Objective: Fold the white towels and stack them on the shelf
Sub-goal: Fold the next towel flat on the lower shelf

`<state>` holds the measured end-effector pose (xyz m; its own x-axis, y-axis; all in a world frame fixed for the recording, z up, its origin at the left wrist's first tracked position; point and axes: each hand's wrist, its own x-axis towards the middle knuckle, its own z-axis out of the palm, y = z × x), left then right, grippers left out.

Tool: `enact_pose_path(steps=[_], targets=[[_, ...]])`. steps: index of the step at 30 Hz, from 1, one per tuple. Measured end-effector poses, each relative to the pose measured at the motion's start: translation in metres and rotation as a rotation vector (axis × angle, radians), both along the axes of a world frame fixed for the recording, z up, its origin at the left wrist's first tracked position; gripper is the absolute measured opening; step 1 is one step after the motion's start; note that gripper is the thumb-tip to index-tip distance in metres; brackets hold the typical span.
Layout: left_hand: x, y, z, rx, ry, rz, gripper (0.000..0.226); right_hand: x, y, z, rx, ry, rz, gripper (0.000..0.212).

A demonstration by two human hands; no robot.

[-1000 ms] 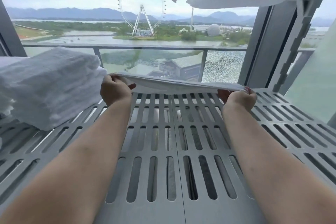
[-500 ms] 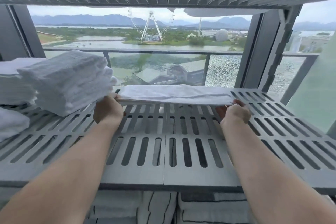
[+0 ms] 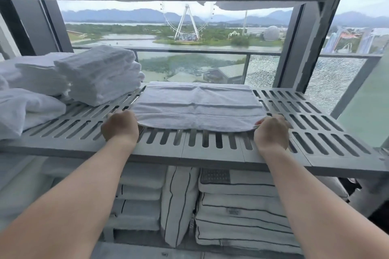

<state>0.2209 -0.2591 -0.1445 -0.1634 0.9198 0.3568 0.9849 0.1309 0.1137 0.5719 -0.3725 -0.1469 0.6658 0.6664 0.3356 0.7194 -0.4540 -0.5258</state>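
Two hands hold the white towel [image 3: 197,109], the left hand [image 3: 120,126] with fingers curled round its near-left corner and the right hand [image 3: 271,130] likewise at its near-right corner, as it lies flat on the slatted shelf [image 3: 315,124] near the front edge, just beside a stack of folded towels [image 3: 101,73].

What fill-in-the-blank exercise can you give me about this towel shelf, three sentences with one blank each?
1. The left hand and the right hand each grip a near ____ of the flat white terry towel.
2. That towel lies spread on the grey slotted plastic shelf, to the ____ of the stack of folded white towels.
3. Outside the window behind the shelf stands a tall white ____ wheel.

Missing words: corner; right; Ferris.
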Motion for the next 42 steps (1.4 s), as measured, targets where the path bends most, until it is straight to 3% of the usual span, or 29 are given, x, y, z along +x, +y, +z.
enact_pose_path(steps=[8,19,22,28,32,38,42], targets=[[-0.023,-0.022,0.004,-0.002,0.119,-0.002,0.030,-0.018,-0.037,-0.003,-0.026,-0.143,-0.062,0.020],[-0.033,-0.033,0.021,0.068,0.109,-0.141,0.027,-0.032,-0.065,-0.001,-0.030,-0.266,-0.084,0.030],[-0.008,-0.038,0.031,0.133,0.138,-0.225,0.014,-0.044,-0.058,0.014,0.087,-0.290,0.021,0.032],[0.063,-0.015,0.028,0.146,0.140,-0.404,0.025,-0.064,-0.007,0.025,0.052,-0.159,0.318,0.027],[0.110,0.020,0.028,0.092,0.173,-0.496,0.035,-0.047,0.046,0.029,-0.075,-0.155,0.408,0.023],[0.152,0.090,0.021,-0.185,-0.029,-0.710,0.045,-0.010,0.132,0.038,-0.158,-0.156,0.572,0.025],[0.156,0.132,0.010,-0.340,-0.001,-0.713,0.049,0.003,0.178,0.031,-0.264,-0.144,0.658,0.039]])
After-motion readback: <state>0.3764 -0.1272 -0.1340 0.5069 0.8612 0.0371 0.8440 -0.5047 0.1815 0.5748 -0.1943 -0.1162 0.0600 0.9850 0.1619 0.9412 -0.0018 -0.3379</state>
